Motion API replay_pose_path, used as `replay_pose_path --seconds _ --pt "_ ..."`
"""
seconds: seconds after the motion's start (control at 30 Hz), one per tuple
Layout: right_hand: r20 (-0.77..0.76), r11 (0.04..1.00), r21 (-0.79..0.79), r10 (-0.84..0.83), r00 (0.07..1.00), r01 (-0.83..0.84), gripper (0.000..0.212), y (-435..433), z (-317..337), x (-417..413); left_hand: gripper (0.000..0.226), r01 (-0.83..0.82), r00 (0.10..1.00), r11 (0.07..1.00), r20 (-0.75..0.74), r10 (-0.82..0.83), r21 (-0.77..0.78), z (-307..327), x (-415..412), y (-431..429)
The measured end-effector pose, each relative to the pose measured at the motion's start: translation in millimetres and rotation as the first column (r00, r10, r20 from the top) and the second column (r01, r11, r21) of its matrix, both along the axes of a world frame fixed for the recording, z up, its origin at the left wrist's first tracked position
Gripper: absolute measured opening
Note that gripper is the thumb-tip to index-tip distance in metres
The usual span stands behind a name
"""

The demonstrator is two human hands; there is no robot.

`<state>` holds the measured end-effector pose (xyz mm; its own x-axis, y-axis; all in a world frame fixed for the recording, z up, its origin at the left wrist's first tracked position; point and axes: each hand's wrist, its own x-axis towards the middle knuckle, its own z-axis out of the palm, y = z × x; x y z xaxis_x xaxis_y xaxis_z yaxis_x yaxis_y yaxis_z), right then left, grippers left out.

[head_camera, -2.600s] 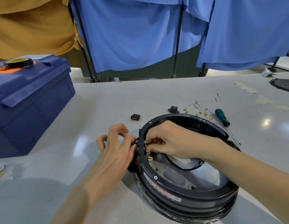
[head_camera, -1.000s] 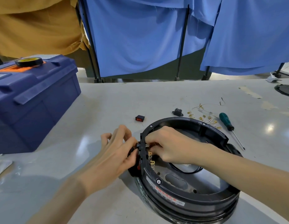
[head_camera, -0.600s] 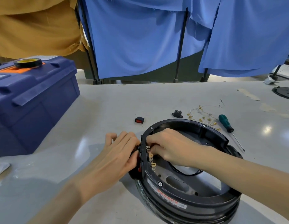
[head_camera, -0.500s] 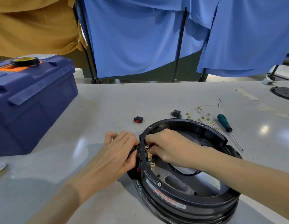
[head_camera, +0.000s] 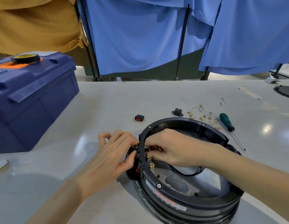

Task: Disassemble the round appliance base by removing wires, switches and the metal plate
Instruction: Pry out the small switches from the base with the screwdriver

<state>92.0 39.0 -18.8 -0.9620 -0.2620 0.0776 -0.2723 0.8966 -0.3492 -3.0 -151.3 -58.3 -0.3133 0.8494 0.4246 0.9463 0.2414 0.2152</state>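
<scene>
Right hand (head_camera: 172, 147) is down inside the round base (head_camera: 189, 206), fingers curled tight and pinching at the brass tabs (head_camera: 149, 156) on the back of a switch (head_camera: 137, 148) set in the left wall. The fingertips themselves are mostly hidden from here. Left hand (head_camera: 111, 156) is on the outside of that same spot, with its thumb and first fingers flat against the switch face, pressing rather than gripping, and the other fingers lifted off. So the switch is sandwiched between the two hands, with the wall in between.

Just below it there's a red switch (head_camera: 137, 169), also seated in the wall, with more brass tabs showing behind it. The base sits on the counter (head_camera: 108, 102) right in front of the person, open side up, rim screws in place. Inside you can see the metal plate (head_camera: 177, 185) at the bottom and a black wire loop (head_camera: 187, 172) lying on it under the right wrist.

Behind the base on the counter there's a loose switch (head_camera: 139, 118) with a red face, then a small black socket part (head_camera: 177, 112), then a tangle of thin wires (head_camera: 203, 116) with brass connectors. Just beside those is a green-handled screwdriver (head_camera: 226, 121), with its tip pointing back toward the person.

Off to the left is a big blue toolbox (head_camera: 32, 97) with a roll of tape (head_camera: 25, 58) on its lid. A dark round thing (head_camera: 285, 92) pokes in at the far right edge, but I can't tell what it is. Blue cloth (head_camera: 137, 34) hangs on black stands along the back, with a mustard one (head_camera: 35, 25) to the left.
</scene>
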Motion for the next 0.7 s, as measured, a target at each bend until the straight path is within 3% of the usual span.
replay_pose_path --seconds 0.2,0.43,0.5,0.6,0.7 --pt "0.017 0.997 0.082 -0.007 1.0 0.005 0.012 2 0 -1 0.038 0.011 0.997 0.997 0.075 -0.005 -0.076 4 -2 -5" --pt "-0.027 0.997 0.07 -0.008 1.0 0.01 0.016 -1 -1 -1 0.04 -0.056 0.998 0.992 -0.005 0.055 -0.11 2 9 2" --pt "-0.054 0.993 0.113 -0.039 0.998 0.045 0.022 -4 -3 -3 0.038 -0.062 0.998 0.993 -0.028 0.059 -0.103 3 10 2" --pt "-0.073 0.976 0.191 -0.091 0.993 0.104 0.014 -9 -9 -5 0.035 -0.069 0.997 0.995 -0.032 0.067 -0.065 6 8 2" --pt "-0.073 0.993 0.079 -0.082 0.994 0.088 0.006 -4 -9 -4 0.034 -0.068 0.997 0.996 -0.045 0.066 -0.05 4 5 0"
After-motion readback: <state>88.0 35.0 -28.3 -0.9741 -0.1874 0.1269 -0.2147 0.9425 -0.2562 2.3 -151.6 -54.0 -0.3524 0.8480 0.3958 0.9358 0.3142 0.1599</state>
